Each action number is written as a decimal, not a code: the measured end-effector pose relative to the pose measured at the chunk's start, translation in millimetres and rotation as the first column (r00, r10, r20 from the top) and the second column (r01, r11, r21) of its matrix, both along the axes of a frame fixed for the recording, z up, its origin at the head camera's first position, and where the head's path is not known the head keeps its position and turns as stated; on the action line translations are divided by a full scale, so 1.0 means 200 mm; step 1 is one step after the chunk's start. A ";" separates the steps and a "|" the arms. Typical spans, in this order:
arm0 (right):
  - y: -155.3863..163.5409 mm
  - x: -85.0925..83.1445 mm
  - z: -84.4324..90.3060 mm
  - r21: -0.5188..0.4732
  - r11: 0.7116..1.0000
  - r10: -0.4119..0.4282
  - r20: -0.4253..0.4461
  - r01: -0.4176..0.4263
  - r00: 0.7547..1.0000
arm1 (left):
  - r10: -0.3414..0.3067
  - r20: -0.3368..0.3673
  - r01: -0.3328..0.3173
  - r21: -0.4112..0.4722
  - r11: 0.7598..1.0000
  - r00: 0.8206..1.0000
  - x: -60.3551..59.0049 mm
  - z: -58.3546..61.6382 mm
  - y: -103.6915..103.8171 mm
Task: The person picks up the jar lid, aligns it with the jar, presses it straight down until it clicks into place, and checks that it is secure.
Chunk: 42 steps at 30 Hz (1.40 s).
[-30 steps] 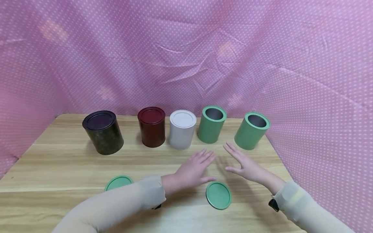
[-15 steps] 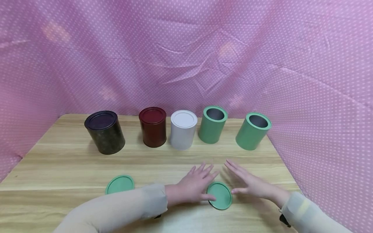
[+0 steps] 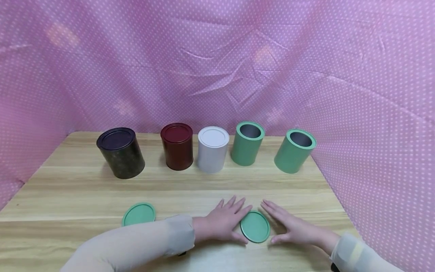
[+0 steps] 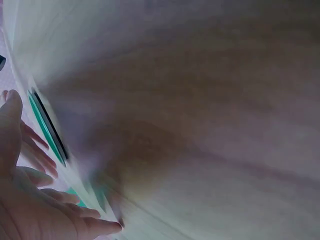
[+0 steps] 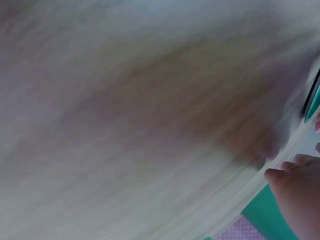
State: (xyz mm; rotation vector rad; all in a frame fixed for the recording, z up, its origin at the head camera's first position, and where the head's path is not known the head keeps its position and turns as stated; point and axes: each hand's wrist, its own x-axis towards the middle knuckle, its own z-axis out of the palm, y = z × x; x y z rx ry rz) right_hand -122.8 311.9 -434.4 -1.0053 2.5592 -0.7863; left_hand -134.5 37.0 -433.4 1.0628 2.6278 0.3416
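Head view: green lid (image 3: 255, 226) lies flat between left hand (image 3: 223, 223), fingers spread, and right hand (image 3: 295, 228), thumb apart from fingers — neither gripping. Unequal inward pressure could skid the lid toward one palm.

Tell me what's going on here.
A person has their left hand and right hand on either side of a round green lid lying on a light wooden table, fingers extended; neither grips it, and whether they touch it is hard to tell. A second round green lid lies farther left, partly hidden by the beige left sleeve. Behind stand a black cylindrical can, a dark red cylindrical can and a white cylindrical can, all closed, plus two green cylindrical cans, both open on top.
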 end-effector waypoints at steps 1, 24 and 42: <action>0.00 0.00 0.00 0.008 1.000 -0.002 0.000 0.002 1.000 | 0.002 0.010 -0.002 -0.001 1.000 1.000 0.00 0.00 0.00; -0.06 0.00 -0.05 0.018 1.000 0.006 -0.012 -0.006 1.000 | 0.054 0.002 -0.054 -0.060 0.997 0.999 0.03 -0.01 0.02; -0.09 0.01 -0.05 0.035 0.996 -0.078 -0.001 0.078 0.997 | 0.141 -0.078 -0.147 -0.075 0.986 0.987 0.02 -0.02 0.08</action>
